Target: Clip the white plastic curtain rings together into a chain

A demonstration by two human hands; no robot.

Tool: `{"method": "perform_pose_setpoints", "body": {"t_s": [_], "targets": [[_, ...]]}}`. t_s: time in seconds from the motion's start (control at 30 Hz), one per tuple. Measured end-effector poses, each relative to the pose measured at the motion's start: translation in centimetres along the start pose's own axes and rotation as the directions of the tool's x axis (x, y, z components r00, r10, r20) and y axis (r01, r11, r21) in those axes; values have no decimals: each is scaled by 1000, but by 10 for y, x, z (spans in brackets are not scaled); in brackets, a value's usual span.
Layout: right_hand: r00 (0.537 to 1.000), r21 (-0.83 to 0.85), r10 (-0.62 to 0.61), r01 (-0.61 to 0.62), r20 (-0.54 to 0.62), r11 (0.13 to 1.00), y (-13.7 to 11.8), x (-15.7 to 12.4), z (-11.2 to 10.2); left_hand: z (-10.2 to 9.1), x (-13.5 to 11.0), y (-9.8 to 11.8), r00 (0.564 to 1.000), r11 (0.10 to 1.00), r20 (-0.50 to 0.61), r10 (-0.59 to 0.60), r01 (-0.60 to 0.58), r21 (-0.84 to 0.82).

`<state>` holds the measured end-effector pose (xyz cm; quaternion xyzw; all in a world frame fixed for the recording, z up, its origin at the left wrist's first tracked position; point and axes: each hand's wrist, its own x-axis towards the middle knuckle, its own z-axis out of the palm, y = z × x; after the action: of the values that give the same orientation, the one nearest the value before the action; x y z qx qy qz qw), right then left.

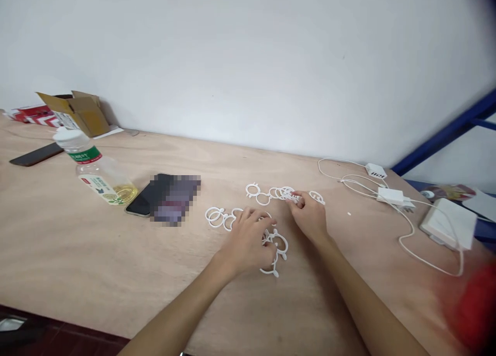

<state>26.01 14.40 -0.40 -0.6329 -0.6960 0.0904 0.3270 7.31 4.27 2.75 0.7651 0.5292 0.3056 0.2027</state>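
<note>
My left hand [248,240] rests over a loose group of white plastic ring pieces [285,242], its fingers curved and apart. Some of those pieces show between thumb and forefinger; others are hidden under the palm. Farther off, my right hand [312,216] pinches small white ring pieces [287,191] at the right end of a second group. A separate white ring [253,189] with small prongs lies at the left of this group. Just beyond my right knuckles is another white ring [316,197] with a pattern inside.
On the wooden table [186,304], a phone [145,196] lies beside a tilted-looking clear bottle [103,175]. An opened cardboard box [87,115] stands at the back left. White chargers [391,196] with a cable [406,234] and a white box [449,224] occupy the right side.
</note>
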Motion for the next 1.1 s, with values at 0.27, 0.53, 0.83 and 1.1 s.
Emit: {"method": "perform_pose_setpoints", "body": {"t_s": [0.27,0.53,0.83,1.1], "targets": [[994,113,-2,15,-112,994,7,2,-3,5,2,-4,996,994,-94,2,-12,-105],[996,456,-85,73,6,887,-13,-26,-30,-2,4,1,974,972,-223,-39,-15,-235],[919,436,-378,296,113,850,-41,-50,-46,-4,5,2,993,934,-55,-103,77,-350],[974,617,-228,179,2,766,-46,-59,-34,-2,7,6,983,767,86,-161,180,-616]]}}
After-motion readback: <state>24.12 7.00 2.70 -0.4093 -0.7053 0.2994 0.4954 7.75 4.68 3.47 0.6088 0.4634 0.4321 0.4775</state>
